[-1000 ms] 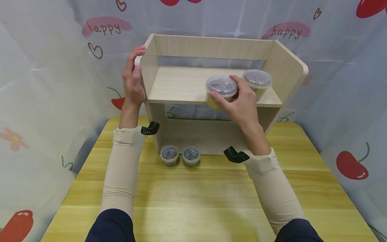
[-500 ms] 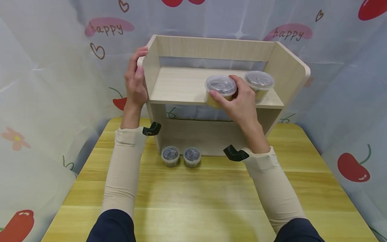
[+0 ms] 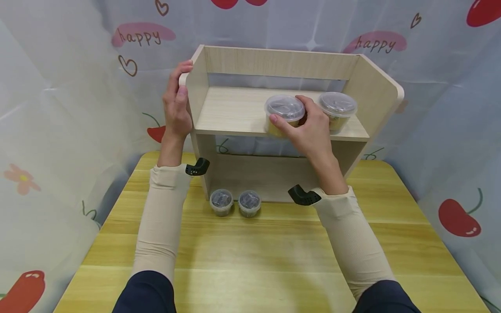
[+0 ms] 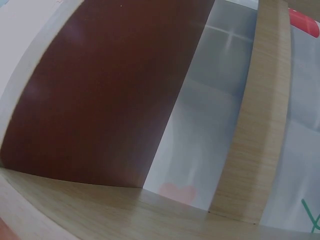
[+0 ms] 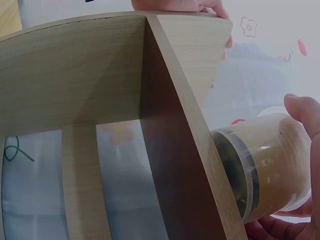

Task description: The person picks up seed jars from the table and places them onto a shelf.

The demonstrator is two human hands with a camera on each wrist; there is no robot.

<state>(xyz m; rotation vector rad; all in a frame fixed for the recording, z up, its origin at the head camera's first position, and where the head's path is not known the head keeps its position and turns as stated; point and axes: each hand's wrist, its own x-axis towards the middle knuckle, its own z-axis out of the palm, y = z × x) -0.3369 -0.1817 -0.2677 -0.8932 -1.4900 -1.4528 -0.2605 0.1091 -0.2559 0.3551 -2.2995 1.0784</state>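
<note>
In the head view my right hand [image 3: 313, 130] grips a round clear-lidded plastic tub [image 3: 285, 108] with yellowish contents, thumb in front. The tub is at the front edge of the upper board of a pale wooden shelf unit [image 3: 278, 63]. From the right wrist, the tub [image 5: 280, 160] appears with its base close to the board's edge; whether it touches is unclear. A similar tub [image 3: 337, 106] stands on the upper board, right of my hand. My left hand [image 3: 177, 102] holds the unit's left side panel, fingers at the upper edge, thumb at the front.
Two smaller lidded tubs [image 3: 221, 201] stand side by side on the wooden table [image 3: 242, 269], before the unit's lower board. Behind hangs a printed curtain [image 3: 258, 21]. The left wrist view shows the board's brown underside [image 4: 110, 95] and a wooden crossbar [image 4: 255, 115].
The tub in my right hand has shifted slightly back and left, away from the other tub on the shelf. My left hand keeps its hold on the panel. The head view has shifted slightly.
</note>
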